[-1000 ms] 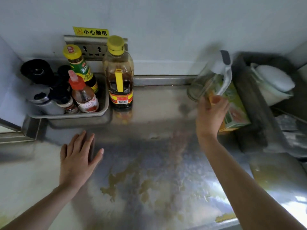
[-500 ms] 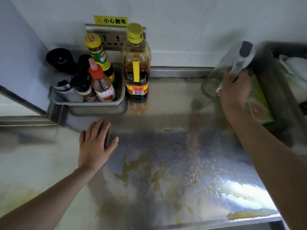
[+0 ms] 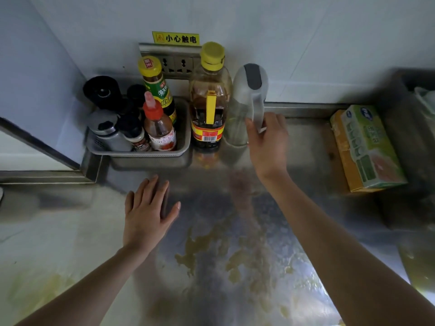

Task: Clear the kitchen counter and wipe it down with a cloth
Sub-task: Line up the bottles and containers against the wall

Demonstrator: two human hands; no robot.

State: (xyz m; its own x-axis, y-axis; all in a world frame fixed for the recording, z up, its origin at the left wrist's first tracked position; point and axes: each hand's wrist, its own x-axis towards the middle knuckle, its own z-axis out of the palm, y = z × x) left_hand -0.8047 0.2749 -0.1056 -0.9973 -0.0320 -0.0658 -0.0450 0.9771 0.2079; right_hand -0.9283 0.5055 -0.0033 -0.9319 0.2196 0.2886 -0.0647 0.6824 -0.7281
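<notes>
Up Close: One Hand on the Clear Bottle, One Flat on the Counter

Right now the right hand (image 3: 267,142) has its fingers curled around the grey handle of a clear bottle (image 3: 244,109) with a grey top. The bottle stands upright on the counter (image 3: 306,147), just beside a big brown bottle (image 3: 209,100) with a yellow cap. The left hand (image 3: 148,212) lies flat on the counter with its fingers spread wide and holds nothing.

Left of the big bottle sits a metal tray (image 3: 146,152) packed with small things: a red-capped bottle (image 3: 159,125), a green-label bottle (image 3: 157,88) with a yellow cap, a shaker and dark grinders. On the far right lies an orange and green box (image 3: 367,147), well apart from the hand.

The counter is shiny metal, with yellow-brown smears (image 3: 226,252) in front of both arms. Behind it is a white wall with a socket strip (image 3: 174,64) and a yellow sign (image 3: 176,38).

The dark bin at the right edge is cut off and blurry. No cloth shows.
</notes>
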